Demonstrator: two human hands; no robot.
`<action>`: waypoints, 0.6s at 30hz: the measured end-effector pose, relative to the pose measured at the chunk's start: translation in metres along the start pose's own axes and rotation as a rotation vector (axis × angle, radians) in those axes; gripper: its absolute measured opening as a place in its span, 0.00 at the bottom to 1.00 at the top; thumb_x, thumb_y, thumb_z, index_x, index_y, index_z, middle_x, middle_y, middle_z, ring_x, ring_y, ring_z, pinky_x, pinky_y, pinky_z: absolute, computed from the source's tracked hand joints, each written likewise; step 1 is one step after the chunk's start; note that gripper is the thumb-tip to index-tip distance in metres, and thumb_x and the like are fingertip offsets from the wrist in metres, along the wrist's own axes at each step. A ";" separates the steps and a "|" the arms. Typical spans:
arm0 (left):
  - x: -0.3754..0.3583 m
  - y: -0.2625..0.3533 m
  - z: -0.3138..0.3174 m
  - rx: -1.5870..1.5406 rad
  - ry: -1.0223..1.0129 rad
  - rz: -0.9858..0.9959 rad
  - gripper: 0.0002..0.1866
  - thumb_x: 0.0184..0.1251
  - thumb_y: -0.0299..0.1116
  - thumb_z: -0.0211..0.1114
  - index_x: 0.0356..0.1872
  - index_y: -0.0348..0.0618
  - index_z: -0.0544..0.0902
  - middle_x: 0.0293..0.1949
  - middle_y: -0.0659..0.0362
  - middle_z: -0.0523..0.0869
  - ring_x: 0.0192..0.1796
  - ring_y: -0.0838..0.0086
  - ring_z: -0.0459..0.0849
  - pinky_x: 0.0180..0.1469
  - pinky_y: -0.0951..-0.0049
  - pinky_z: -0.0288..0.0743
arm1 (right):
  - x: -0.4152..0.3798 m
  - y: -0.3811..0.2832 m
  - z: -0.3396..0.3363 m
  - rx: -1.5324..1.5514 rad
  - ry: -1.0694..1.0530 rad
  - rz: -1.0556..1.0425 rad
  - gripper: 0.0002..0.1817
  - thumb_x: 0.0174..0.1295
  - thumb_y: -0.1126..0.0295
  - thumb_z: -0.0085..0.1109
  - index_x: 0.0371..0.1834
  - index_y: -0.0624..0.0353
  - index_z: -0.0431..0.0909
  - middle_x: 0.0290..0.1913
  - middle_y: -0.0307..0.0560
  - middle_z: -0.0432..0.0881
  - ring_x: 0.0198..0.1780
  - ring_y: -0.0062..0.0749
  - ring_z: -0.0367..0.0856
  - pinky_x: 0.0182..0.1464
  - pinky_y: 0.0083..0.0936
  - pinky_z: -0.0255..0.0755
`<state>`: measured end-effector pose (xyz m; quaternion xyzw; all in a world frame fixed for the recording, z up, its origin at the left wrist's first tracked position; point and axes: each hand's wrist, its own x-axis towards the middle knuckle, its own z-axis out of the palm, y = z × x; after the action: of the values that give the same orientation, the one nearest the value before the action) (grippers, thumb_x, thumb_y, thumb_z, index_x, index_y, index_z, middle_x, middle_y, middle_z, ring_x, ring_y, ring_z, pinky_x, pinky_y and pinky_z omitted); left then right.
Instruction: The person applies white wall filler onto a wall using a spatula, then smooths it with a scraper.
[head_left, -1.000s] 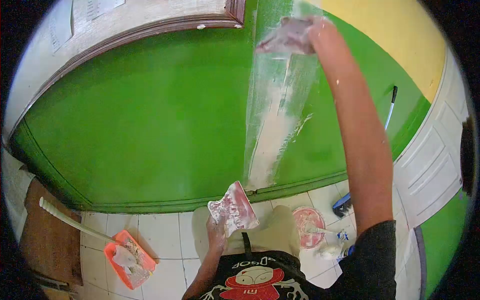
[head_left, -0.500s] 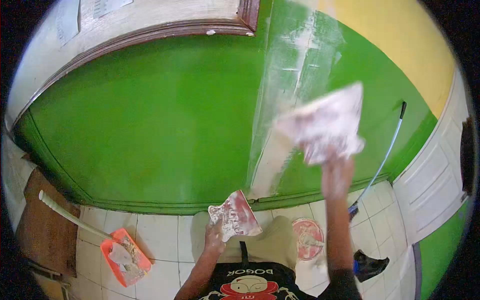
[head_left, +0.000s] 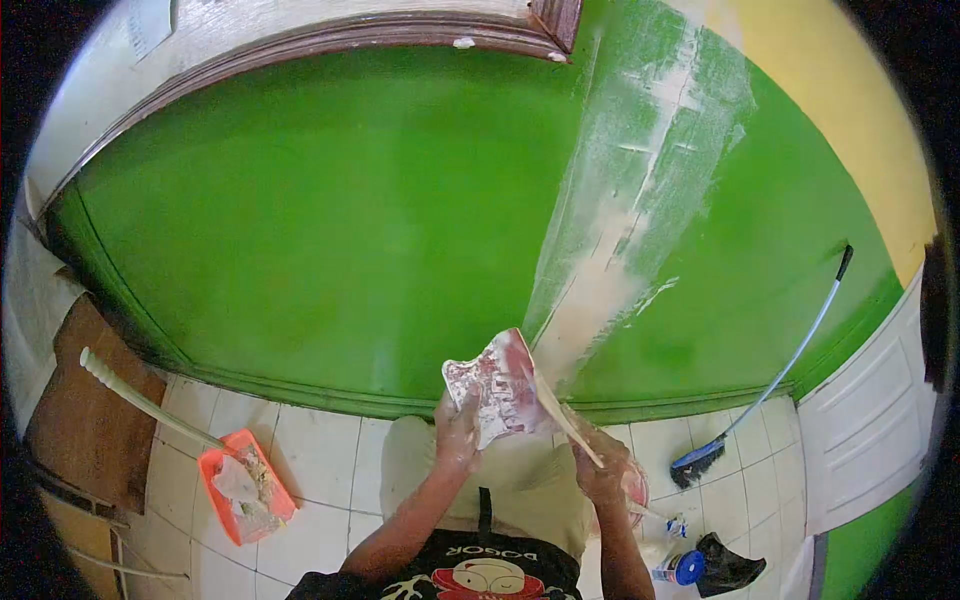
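The scene is viewed from the wearer's head, facing forward and down, with the wall and floor both taken in.

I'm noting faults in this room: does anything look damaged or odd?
Yes: the green wall has a jagged dark line, probably a crack, down its pale smeared strip. White lumps also mark the brown frame.

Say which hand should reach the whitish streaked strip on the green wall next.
Probably the right hand, nearer the strip and gripping a thin pale tool. The left hand, holding a smeared red scraper, is farther.
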<state>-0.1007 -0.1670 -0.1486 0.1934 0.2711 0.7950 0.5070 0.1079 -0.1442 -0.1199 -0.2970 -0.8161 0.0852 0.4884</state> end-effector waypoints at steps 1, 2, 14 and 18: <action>0.003 -0.008 -0.004 0.032 -0.003 0.036 0.13 0.73 0.31 0.56 0.54 0.40 0.73 0.48 0.60 0.81 0.47 0.75 0.81 0.49 0.69 0.79 | -0.007 0.013 0.002 0.042 -0.024 -0.034 0.13 0.57 0.81 0.57 0.46 0.67 0.81 0.45 0.59 0.85 0.44 0.44 0.87 0.46 0.32 0.79; 0.003 -0.009 -0.004 0.031 -0.001 0.034 0.13 0.73 0.31 0.56 0.54 0.40 0.73 0.48 0.60 0.81 0.47 0.75 0.81 0.49 0.69 0.79 | -0.007 0.018 0.000 0.041 -0.027 -0.033 0.13 0.57 0.81 0.57 0.46 0.67 0.81 0.45 0.59 0.85 0.44 0.44 0.87 0.46 0.32 0.79; 0.000 -0.022 -0.003 0.272 0.076 0.215 0.13 0.73 0.33 0.56 0.52 0.38 0.74 0.47 0.61 0.82 0.44 0.74 0.81 0.47 0.74 0.74 | -0.064 0.129 -0.015 -0.327 -0.153 0.339 0.07 0.55 0.79 0.55 0.38 0.64 0.78 0.28 0.55 0.83 0.30 0.53 0.82 0.38 0.37 0.79; -0.004 -0.039 -0.025 1.068 0.084 0.345 0.18 0.69 0.36 0.58 0.54 0.34 0.75 0.37 0.42 0.83 0.37 0.57 0.82 0.40 0.65 0.74 | -0.056 0.092 -0.007 0.940 0.481 0.848 0.05 0.50 0.77 0.61 0.28 0.66 0.75 0.24 0.45 0.78 0.27 0.35 0.80 0.31 0.32 0.78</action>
<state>-0.0865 -0.1638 -0.1929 0.4328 0.6203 0.6259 0.1902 0.1703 -0.1028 -0.1974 -0.3583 -0.3739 0.5469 0.6578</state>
